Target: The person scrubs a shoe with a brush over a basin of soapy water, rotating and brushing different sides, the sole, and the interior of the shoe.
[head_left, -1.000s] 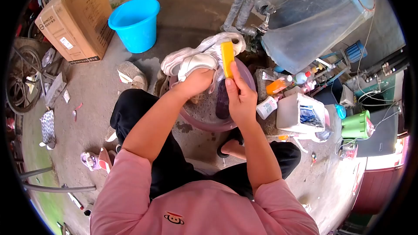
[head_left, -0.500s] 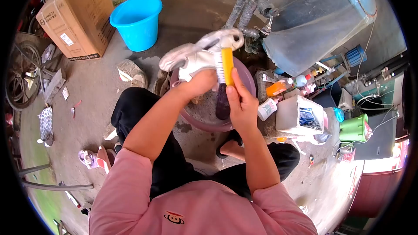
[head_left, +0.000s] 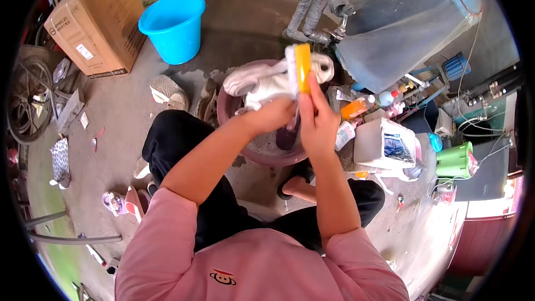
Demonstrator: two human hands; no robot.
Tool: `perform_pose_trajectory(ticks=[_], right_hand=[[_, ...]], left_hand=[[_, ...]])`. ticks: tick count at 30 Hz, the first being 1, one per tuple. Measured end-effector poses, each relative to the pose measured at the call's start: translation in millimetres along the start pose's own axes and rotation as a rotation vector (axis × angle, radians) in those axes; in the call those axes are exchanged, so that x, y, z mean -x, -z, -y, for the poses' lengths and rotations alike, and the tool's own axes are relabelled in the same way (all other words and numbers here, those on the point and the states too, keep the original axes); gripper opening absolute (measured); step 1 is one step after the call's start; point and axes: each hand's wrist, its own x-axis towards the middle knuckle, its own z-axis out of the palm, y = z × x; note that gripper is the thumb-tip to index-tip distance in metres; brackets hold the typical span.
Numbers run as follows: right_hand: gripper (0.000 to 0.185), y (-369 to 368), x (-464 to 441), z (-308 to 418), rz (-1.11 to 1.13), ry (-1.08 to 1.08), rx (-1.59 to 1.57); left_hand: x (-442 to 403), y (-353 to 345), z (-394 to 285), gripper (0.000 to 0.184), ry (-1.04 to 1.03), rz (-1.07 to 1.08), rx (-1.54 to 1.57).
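Note:
My left hand (head_left: 277, 115) is closed around a pale, off-white shoe (head_left: 261, 90), held above a pinkish-purple basin (head_left: 268, 160). In my right hand (head_left: 319, 112) is a scrub brush with a yellow back (head_left: 302, 67) and white bristles. The bristles face left, against or very close to the shoe; the exact contact is blurred. Below the hands, a dark purple object (head_left: 286, 138) stands in the basin, partly covered. My left fingers are mostly hidden by the hand itself.
Left of the basin, a beige shoe (head_left: 168, 93) lies on the concrete. A blue bucket (head_left: 174, 30) and a large cardboard box (head_left: 103, 25) stand behind. On the right are an orange bottle (head_left: 356, 108), a white bottle (head_left: 345, 135), a white container (head_left: 370, 145) and wrapped pipes (head_left: 301, 14).
Both hands, the shoe and the brush have shifted right. The brush has also risen a little, and the shoe sits slightly lower over the basin.

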Motion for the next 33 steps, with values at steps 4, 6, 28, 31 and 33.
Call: perform_pose_trajectory(ticks=[4, 6, 28, 31, 33], right_hand=[[0.037, 1.9, -15.6, -2.4, -0.026, -0.003, 0.081], [0.038, 0.6, 3.0, 0.0, -0.040, 0.089, -0.006], [0.041, -17.0, 12.6, -1.6, -0.026, 0.023, -0.090], [0.041, -8.8, 21.9, -2.9, 0.019, 0.035, -0.023], [0.040, -9.8, 2.4, -13.0, -0.078, 0.176, 0.057]], left_hand=[[-2.4, -4.5, 8.7, 0.020, -0.154, 0.036, -0.204], [0.7, 3.3, 10.4, 0.020, -0.326, -0.134, -0.282], [10.1, 28.5, 0.7, 0.022, -0.173, -0.200, -0.402], [15.1, 24.6, -2.0, 0.022, -0.134, -0.113, -0.381], [10.1, 14.6, -1.4, 0.020, -0.179, -0.165, -0.461]])
